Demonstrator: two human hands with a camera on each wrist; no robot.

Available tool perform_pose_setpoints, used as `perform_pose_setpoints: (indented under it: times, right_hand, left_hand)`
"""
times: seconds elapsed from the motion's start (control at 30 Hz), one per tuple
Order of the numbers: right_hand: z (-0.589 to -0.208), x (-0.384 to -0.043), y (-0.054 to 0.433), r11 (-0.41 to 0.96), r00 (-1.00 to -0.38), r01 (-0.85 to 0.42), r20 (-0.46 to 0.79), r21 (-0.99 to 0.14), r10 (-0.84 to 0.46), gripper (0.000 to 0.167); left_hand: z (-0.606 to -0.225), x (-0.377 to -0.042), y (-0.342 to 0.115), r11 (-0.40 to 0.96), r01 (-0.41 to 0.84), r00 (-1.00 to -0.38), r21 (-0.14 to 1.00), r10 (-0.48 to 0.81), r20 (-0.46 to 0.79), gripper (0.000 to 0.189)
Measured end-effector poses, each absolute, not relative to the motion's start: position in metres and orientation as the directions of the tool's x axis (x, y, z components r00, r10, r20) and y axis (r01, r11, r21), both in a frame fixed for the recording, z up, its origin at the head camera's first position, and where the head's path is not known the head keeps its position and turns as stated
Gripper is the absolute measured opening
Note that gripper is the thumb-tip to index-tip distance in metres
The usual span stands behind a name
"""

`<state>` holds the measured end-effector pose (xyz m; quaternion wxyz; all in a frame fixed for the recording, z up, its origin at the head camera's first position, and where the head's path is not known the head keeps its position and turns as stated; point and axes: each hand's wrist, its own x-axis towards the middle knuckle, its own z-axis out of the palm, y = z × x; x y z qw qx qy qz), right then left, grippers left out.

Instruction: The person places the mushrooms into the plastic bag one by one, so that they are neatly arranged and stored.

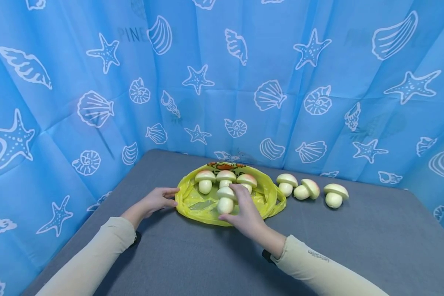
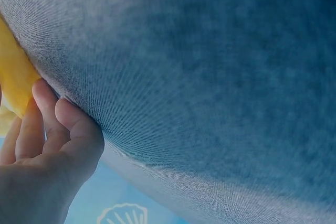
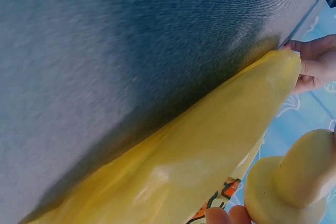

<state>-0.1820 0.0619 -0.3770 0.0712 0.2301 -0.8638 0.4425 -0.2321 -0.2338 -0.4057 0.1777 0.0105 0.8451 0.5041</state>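
A yellow plastic bag [image 1: 192, 211] lies spread with its mouth open on the table. Three toy mushrooms, pale with pink-tinged caps, stand in its back part, among them one mushroom [image 1: 205, 186] at the left. My right hand [image 1: 248, 216] grips another mushroom [image 1: 225, 204] between thumb and fingers, over the front of the bag; it appears close up as a pale mushroom [image 3: 302, 177] in the right wrist view. At the bag's left rim, my left hand [image 1: 156, 202] pinches the yellow plastic [image 2: 13, 69] at its fingertips.
Right of the bag, three more mushrooms stand or lean in a row on the grey table [image 1: 340, 246], the nearest mushroom [image 1: 286, 183] close to the bag's handle loop [image 1: 280, 205]. A blue curtain [image 1: 222, 102] with white shells and starfish hangs behind and beside the table.
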Motion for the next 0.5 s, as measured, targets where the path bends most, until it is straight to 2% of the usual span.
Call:
perform_pose_setpoints:
  times: [0.27,0.5]
  right_hand:
    - [-0.382,-0.185,0.050,0.492,-0.875,-0.475,0.332,-0.730,-0.353,0.083]
    - [-0.383,-0.187,0.040,0.484,-0.900,-0.414,0.266,-0.771,-0.347,0.083]
  left_hand:
    - [-0.404,-0.232,-0.235,0.494,-0.166,-0.933,0.854,0.201,-0.298,0.060]
    - [-0.399,-0.230,-0.235,0.503,-0.147,-0.931,0.852,0.222,-0.291,0.064]
